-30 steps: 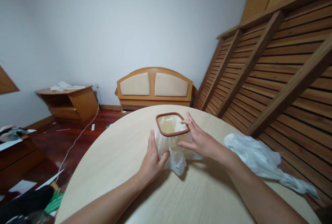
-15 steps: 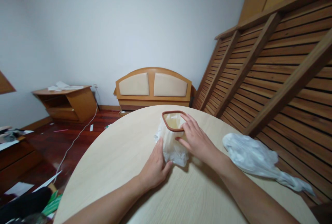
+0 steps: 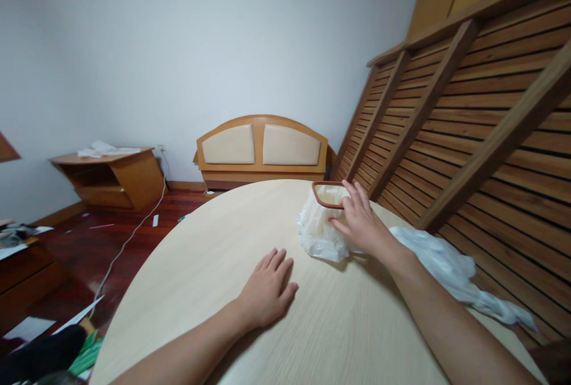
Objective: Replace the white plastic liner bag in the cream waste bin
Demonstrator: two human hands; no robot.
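So the closest thing on the pale table [image 3: 196, 290] is the left hand [image 3: 267, 293], palm down on the bare top, fingers a bit spread and holding nothing. Further right, partly behind the other forearm, there's a twisted white plastic bag [image 3: 437, 260], and nothing's touching it except the table as far as I can see. A little deeper in is the right hand [image 3: 361, 218], and that's the one that counts: it's right at the brown-rimmed container [image 3: 319, 230], while the left is well apart from it, nearer the viewer and off to the left. The right fingers are hooked over the right-hand end of the rim with the thumb outside on the wrinkly white plastic [image 3: 323, 248], so the wall is pinched between them, though how hard I can't tell. From those fingers the container lies to the left. It looks roughly upright near the table's far edge, mouth up; foreshortening hides any long axis. Past that you've got a padded headboard [image 3: 259, 171] against the wall.
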